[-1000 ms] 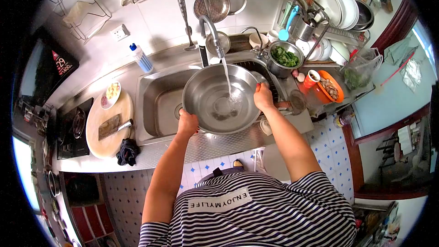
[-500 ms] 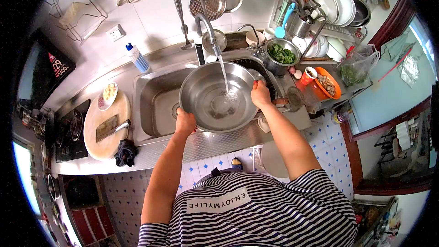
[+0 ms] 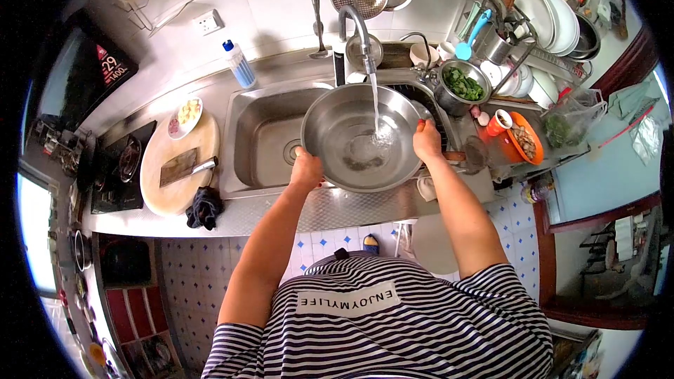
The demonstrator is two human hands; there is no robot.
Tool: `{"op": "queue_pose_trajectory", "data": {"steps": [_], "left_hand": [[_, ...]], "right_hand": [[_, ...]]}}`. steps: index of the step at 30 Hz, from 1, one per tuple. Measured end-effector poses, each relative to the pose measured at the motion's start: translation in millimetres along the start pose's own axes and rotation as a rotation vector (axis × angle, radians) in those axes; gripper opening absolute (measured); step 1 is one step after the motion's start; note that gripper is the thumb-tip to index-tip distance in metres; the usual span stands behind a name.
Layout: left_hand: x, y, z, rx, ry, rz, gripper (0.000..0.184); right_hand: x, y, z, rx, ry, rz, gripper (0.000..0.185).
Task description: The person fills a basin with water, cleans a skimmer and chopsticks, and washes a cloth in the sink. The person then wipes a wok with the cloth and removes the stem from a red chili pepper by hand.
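A wide stainless steel basin (image 3: pixel 333 116) rests over the right part of the double sink (image 3: pixel 260 126), with some water in its bottom. From the curved faucet (image 3: pixel 363 35) a stream of water runs into it. My left hand (image 3: pixel 306 168) grips the basin's rim at the near left, fingers closed round the edge. On the right side of the rim my right hand (image 3: pixel 426 142) is closed on the edge as well. Both hands' fingertips are partly hidden by the basin.
Left of the sink, a cleaver (image 3: pixel 186 168) and a bowl of chopped food (image 3: pixel 185 118) lie on a round cutting board (image 3: pixel 158 193); a dark cloth (image 3: pixel 204 208) is beside it. To the right stand a pot of greens (image 3: pixel 461 85), a red cup (image 3: pixel 498 122) and an orange dish (image 3: pixel 525 142).
The whole view has shifted, so the scene sits further right and slightly higher. Both hands keep their hold on the basin's rim, and water still runs into it.
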State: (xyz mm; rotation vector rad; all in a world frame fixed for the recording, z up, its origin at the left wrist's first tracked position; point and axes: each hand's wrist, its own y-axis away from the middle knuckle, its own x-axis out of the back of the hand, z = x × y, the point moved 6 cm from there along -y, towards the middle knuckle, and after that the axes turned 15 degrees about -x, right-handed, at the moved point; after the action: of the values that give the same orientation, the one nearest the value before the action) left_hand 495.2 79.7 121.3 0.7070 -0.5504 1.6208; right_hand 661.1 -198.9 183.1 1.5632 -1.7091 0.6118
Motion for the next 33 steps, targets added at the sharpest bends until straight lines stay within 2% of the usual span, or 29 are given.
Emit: {"op": "queue_pose_trajectory", "data": {"steps": [1, 3, 6, 8, 9, 10, 12, 14, 15, 18, 27, 29, 33], "left_hand": [[11.7, 7.2, 17.8, 0.113, 0.093, 0.069, 0.026], [11.5, 5.1, 8.5, 0.225, 0.186, 0.139, 0.027], [-16.3, -5.5, -31.6, 0.352, 0.506, 0.107, 0.028], [8.4, 10.5, 13.2, 0.362, 0.429, 0.116, 0.028], [1.7, 9.9, -1.6, 0.361, 0.430, 0.117, 0.028], [-5.4, 1.2, -20.9, 0.177, 0.166, 0.085, 0.028], [-0.1, -1.8, -4.1, -0.009, -0.096, 0.055, 0.029], [5.0, 2.8, 3.2, 0.053, -0.012, 0.085, 0.029], [11.1, 7.7, 13.4, 0.158, 0.113, 0.114, 0.029], [18.7, 14.0, 24.8, 0.237, 0.209, 0.141, 0.029], [17.8, 13.2, 25.8, 0.233, 0.245, 0.154, 0.030], [22.2, 17.7, 32.6, 0.292, 0.240, 0.139, 0.030], [8.6, 8.1, 4.0, 0.249, 0.217, 0.147, 0.030]], "right_hand": [[-0.8, -0.3, 0.2, -0.003, 0.012, -0.006, 0.032], [-1.0, -0.1, 0.3, -0.007, 0.004, -0.012, 0.032], [-1.0, 0.1, 0.7, -0.001, -0.001, -0.004, 0.032], [-3.0, -1.9, 1.9, 0.011, 0.002, 0.010, 0.032], [-4.1, -3.2, 2.6, 0.027, -0.001, 0.029, 0.032], [-3.8, -4.0, 2.4, 0.044, -0.005, 0.048, 0.031], [-2.8, -4.0, 1.7, 0.048, -0.018, 0.041, 0.031], [-2.1, -3.1, 0.8, 0.051, -0.029, 0.032, 0.031], [-0.9, -1.9, 0.1, 0.037, -0.033, 0.025, 0.030], [-0.2, -0.7, 0.5, 0.031, -0.034, 0.025, 0.030], [0.3, -0.4, -0.5, 0.025, -0.013, 0.006, 0.030], [0.6, 0.5, -0.8, 0.025, 0.001, 0.010, 0.031], [2.0, 1.3, -1.6, 0.023, -0.016, 0.022, 0.032]]}}
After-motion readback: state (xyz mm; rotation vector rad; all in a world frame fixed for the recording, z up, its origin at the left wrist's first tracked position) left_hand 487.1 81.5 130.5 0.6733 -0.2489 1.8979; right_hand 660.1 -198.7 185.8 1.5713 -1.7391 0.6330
